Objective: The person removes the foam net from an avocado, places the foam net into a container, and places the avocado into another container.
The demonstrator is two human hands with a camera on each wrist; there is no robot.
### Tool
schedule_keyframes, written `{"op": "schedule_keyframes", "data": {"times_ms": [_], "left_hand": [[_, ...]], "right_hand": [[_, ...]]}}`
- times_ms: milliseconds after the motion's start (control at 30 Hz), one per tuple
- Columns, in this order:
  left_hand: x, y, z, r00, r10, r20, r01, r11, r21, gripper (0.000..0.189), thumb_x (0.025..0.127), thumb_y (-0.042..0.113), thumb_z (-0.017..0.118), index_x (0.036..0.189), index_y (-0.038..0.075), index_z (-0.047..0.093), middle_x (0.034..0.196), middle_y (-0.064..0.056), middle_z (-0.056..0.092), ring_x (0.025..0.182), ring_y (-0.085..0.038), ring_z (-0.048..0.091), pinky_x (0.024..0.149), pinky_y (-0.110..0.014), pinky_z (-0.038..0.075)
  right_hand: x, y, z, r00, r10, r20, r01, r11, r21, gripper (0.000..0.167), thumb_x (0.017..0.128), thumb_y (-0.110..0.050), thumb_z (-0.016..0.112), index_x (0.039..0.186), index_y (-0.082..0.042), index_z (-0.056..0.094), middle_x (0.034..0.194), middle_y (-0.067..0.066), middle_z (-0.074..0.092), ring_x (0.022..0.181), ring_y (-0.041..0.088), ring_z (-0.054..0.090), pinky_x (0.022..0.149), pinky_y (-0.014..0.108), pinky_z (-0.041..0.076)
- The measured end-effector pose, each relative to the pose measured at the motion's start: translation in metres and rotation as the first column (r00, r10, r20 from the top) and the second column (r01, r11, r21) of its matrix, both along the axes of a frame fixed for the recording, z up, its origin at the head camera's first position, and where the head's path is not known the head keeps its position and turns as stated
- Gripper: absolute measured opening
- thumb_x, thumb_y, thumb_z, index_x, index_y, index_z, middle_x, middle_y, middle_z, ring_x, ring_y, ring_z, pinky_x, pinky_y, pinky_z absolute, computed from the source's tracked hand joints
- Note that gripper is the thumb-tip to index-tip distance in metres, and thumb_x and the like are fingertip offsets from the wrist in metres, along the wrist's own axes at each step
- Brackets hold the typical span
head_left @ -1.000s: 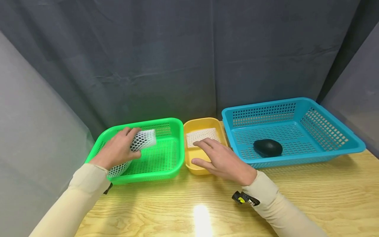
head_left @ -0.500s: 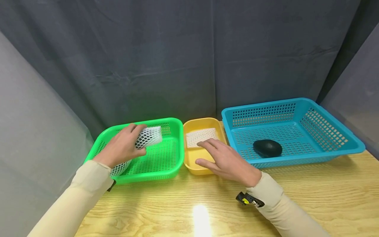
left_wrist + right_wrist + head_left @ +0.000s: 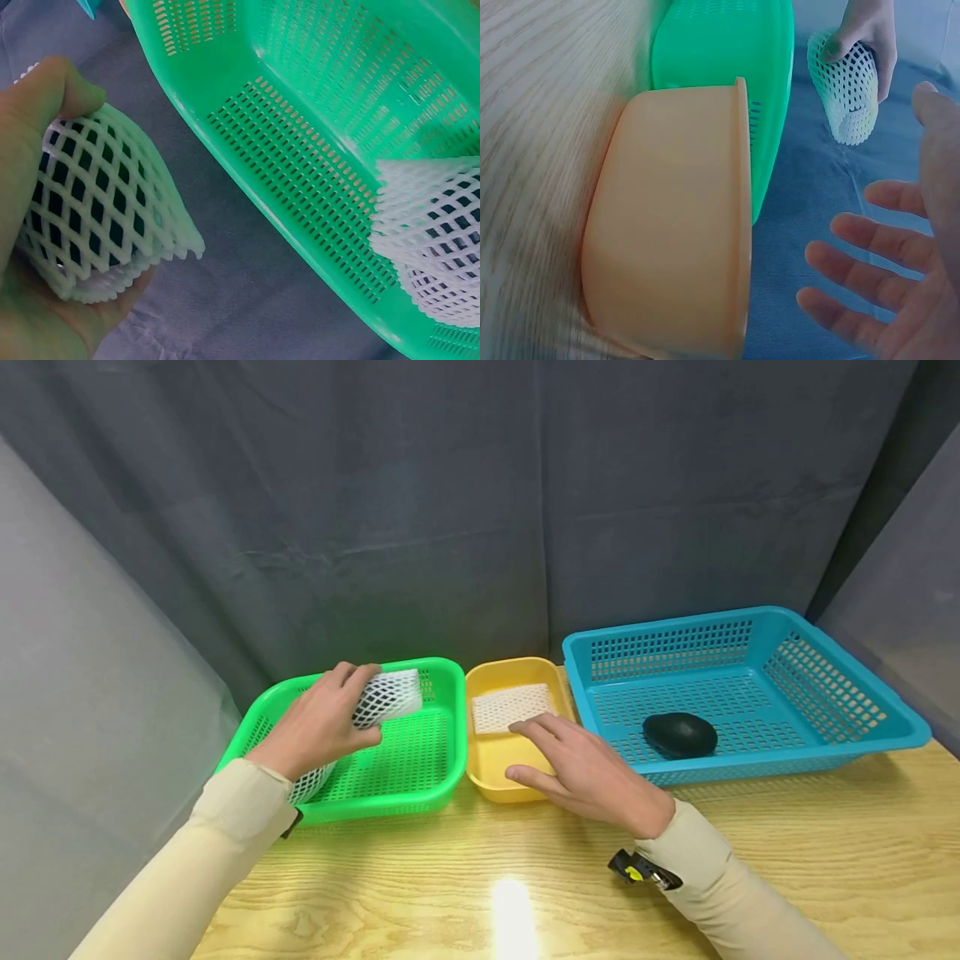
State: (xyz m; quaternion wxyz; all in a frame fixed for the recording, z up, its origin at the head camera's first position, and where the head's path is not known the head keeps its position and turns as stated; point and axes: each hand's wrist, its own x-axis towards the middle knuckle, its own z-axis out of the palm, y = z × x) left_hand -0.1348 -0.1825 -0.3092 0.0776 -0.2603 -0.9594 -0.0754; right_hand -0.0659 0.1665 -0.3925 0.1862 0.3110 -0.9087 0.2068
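Note:
My left hand [image 3: 318,722] grips a white foam fruit net [image 3: 390,695] above the green basket [image 3: 412,764]. Through the mesh, a dark rounded thing shows inside the net in the left wrist view. A second foam-netted item [image 3: 442,240] lies in that basket, mostly behind my left hand and wrist in the head view. My right hand [image 3: 592,770] hovers empty by the right side of the small yellow basket [image 3: 498,781], its fingers spread and relaxed. Inside the yellow basket lies a flat white foam net [image 3: 510,708].
A large blue basket [image 3: 750,764] stands at the right, holding one smooth, dark oval fruit [image 3: 679,735] like an avocado. All three baskets stand side by side on a wooden table [image 3: 420,893]. Dark grey curtain [image 3: 450,510] hangs behind them.
My left hand has moved right and slightly up with the netted item over the green basket. My right hand has drifted a little to the right, still relaxed.

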Motion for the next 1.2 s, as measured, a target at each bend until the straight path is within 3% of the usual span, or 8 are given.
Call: {"op": "schedule_keyframes", "data": {"times_ms": [533, 733, 1000, 1200], "left_hand": [[0.005, 0.019, 0.006, 0.999, -0.031, -0.017, 0.032, 0.999, 0.023, 0.074, 0.083, 0.027, 0.072, 0.15, 0.013, 0.044, 0.132, -0.011, 0.058, 0.106, -0.027, 0.06, 0.082, -0.043, 0.058], [0.007, 0.026, 0.01, 0.998, -0.043, -0.041, 0.044, 0.999, 0.023, 0.074, 0.082, 0.027, 0.073, 0.149, 0.013, 0.046, 0.133, -0.01, 0.058, 0.107, -0.027, 0.06, 0.082, -0.043, 0.057], [0.015, 0.037, 0.014, 0.994, -0.088, -0.07, 0.091, 0.995, 0.036, 0.074, 0.081, 0.026, 0.074, 0.149, 0.012, 0.047, 0.131, -0.01, 0.059, 0.107, -0.026, 0.06, 0.086, -0.042, 0.056], [0.024, 0.045, 0.015, 0.989, -0.123, -0.083, 0.126, 0.991, 0.037, 0.073, 0.081, 0.024, 0.073, 0.148, 0.013, 0.047, 0.128, -0.008, 0.06, 0.106, -0.024, 0.06, 0.086, -0.039, 0.056]], "right_hand": [[0.004, 0.006, 0.012, 1.0, -0.029, 0.011, 0.029, 1.0, -0.007, 0.057, 0.098, -0.053, 0.065, 0.139, -0.014, 0.06, 0.134, 0.005, 0.066, 0.121, 0.025, 0.066, 0.099, 0.044, 0.059], [0.004, 0.009, 0.015, 0.999, -0.032, -0.006, 0.031, 0.999, -0.012, 0.059, 0.095, -0.054, 0.068, 0.137, -0.014, 0.06, 0.131, 0.004, 0.066, 0.116, 0.023, 0.067, 0.095, 0.043, 0.06], [0.003, 0.011, 0.017, 0.997, -0.015, -0.076, 0.015, 1.0, -0.007, 0.057, 0.09, -0.045, 0.078, 0.134, -0.011, 0.062, 0.126, 0.005, 0.068, 0.112, 0.023, 0.068, 0.091, 0.042, 0.06], [0.005, 0.013, 0.021, 0.997, -0.012, -0.081, 0.012, 1.0, -0.002, 0.055, 0.089, -0.038, 0.08, 0.134, -0.011, 0.062, 0.125, 0.006, 0.068, 0.11, 0.024, 0.068, 0.089, 0.042, 0.06]]}}
